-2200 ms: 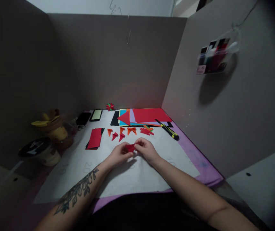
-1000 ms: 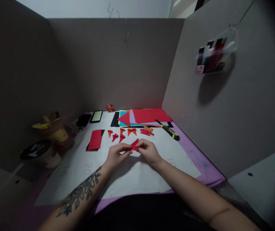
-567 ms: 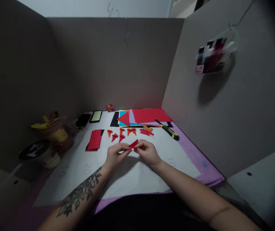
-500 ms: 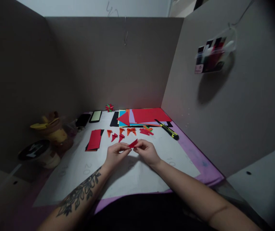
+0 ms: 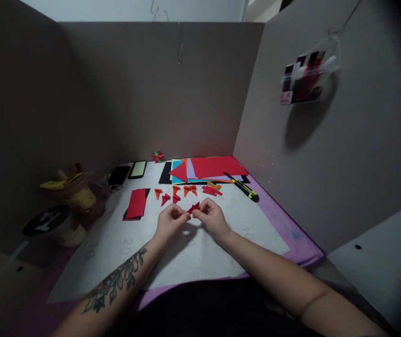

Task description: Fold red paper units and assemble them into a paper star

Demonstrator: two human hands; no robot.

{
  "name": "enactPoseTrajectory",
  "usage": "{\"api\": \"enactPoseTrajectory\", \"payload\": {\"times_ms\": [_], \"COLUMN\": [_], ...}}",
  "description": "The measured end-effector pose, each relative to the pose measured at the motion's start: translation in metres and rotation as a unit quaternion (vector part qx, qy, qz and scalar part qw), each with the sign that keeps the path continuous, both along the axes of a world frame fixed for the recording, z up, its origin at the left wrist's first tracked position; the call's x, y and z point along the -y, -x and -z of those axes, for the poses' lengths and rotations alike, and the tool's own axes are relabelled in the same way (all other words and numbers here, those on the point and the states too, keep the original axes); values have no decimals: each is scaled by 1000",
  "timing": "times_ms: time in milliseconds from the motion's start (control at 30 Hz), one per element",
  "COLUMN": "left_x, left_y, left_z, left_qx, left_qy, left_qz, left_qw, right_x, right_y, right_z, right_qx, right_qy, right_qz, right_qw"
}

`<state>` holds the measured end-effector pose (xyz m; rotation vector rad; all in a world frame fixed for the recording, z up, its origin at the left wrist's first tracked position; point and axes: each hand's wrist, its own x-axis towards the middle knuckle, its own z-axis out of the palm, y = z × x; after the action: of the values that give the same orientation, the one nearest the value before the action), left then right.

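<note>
Between my two hands, a little above the white sheet (image 5: 186, 262), is a small folded piece of red paper (image 5: 193, 208). My left hand (image 5: 171, 222) pinches its left end between thumb and fingers. My right hand (image 5: 211, 217) grips the right end the same way, and the fingertips cover part of the folds. Just beyond the hands lie several folded paper pieces: a red one (image 5: 165, 199), an orange one (image 5: 158, 193) and a wider orange one (image 5: 190, 190). A stack of red paper rectangles (image 5: 137, 203) lies left of them.
Coloured paper sheets (image 5: 219, 167) lie at the back, with a utility knife (image 5: 244, 188) to their right. Two phones, one with a lit screen (image 5: 137, 169), and a red-green paper star (image 5: 157, 157) sit back left. Pots (image 5: 77, 196) line the left side; walls enclose the table.
The red paper's outline between my fingers has changed: it now shows a narrower, pointed shape. My fingers have shifted slightly around it. The whole view has moved a little.
</note>
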<state>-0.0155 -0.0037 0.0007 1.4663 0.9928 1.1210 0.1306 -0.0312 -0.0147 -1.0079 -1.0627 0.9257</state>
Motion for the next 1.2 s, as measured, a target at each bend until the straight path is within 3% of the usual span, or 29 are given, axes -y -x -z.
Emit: {"api": "enactPoseTrajectory", "payload": {"times_ms": [133,367,633,833,1200], "left_x": [-1,-4,1,2,1], "left_y": [0,8,10,14,20], "left_z": [0,3,0,4,1], "left_qx": [34,-5,-90,-90,-137], "left_qy": [35,16,-117,-165,-289], "left_qz": [18,43,61,39,74], "left_qw": [999,999,987,981,945], "right_x": [-3,-6,-2,4,4], "right_y": [1,-3,-3,-1,-9], "right_z": [2,3,1,-3,-1], "right_qx": [-37,-50,-30,36,70], "right_qy": [12,24,-3,-44,-20], "right_qz": [-2,7,-22,-39,-24], "right_qw": [999,998,999,998,997]}}
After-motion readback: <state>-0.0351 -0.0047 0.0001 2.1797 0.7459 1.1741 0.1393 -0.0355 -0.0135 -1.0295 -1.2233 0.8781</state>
